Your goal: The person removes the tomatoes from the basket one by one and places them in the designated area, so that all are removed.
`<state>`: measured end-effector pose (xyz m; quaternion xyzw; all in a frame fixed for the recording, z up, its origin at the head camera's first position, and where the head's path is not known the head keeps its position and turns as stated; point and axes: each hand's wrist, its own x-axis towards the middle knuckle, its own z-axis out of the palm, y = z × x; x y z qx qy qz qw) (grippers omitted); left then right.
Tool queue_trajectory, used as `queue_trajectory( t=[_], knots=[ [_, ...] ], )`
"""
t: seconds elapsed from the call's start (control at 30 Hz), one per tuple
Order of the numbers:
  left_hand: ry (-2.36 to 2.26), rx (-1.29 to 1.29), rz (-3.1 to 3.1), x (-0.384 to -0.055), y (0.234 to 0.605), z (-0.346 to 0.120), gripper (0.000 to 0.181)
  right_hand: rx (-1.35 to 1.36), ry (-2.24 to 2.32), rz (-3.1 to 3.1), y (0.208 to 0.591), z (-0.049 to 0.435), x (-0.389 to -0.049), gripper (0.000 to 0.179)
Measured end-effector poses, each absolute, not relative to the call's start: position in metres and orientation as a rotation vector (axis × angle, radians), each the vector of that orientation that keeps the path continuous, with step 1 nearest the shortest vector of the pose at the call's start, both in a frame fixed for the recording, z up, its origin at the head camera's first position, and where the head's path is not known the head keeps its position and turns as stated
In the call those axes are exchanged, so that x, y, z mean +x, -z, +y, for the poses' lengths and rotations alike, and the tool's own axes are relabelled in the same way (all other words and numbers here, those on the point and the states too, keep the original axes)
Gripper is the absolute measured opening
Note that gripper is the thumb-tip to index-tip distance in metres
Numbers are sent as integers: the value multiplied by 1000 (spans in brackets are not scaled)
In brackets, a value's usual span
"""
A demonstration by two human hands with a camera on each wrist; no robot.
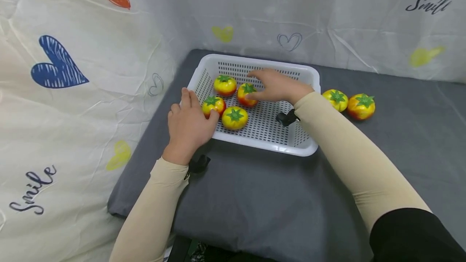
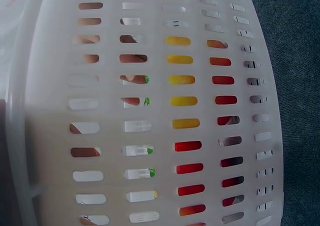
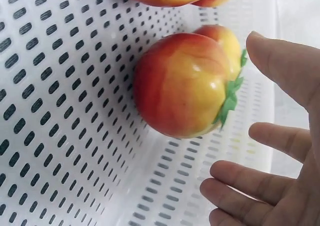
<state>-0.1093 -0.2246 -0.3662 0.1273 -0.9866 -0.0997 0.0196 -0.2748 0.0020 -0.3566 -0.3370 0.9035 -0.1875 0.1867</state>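
Several yellow-and-red tomatoes with green leafy tops, such as this yellow tomato [image 1: 234,118], lie in the left half of a white slotted basket [image 1: 267,146]. My left hand [image 1: 189,126] rests at the basket's left end, fingers extended along the rim and thumb beside the near-left tomato [image 1: 213,104]. Whether that thumb touches it, I cannot tell. My right hand [image 1: 278,86] hovers inside the basket with fingers spread. In the right wrist view, its hand [image 3: 280,171] faces a red-and-yellow tomato [image 3: 182,86], with a gap between. The left wrist view shows the basket wall [image 2: 50,86], tomatoes partly visible through its slots.
Two more tomatoes, a yellow one [image 1: 335,99] and a redder one [image 1: 361,106], sit on the grey cloth [image 1: 255,189] right of the basket, beyond my right forearm. A white printed sheet [image 1: 247,7] hangs behind and to the left.
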Motion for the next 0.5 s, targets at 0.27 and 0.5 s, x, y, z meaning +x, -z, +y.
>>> queue_trajectory(
  t=[0.27,0.5],
  knots=[
    [320,390,-3049,-109,369,-225,90,-954,493,2522,359,-8,-277,81],
    [303,391,-3043,-110,369,-225,90,-953,509,2469,363,-11,-278,84]
  ],
)
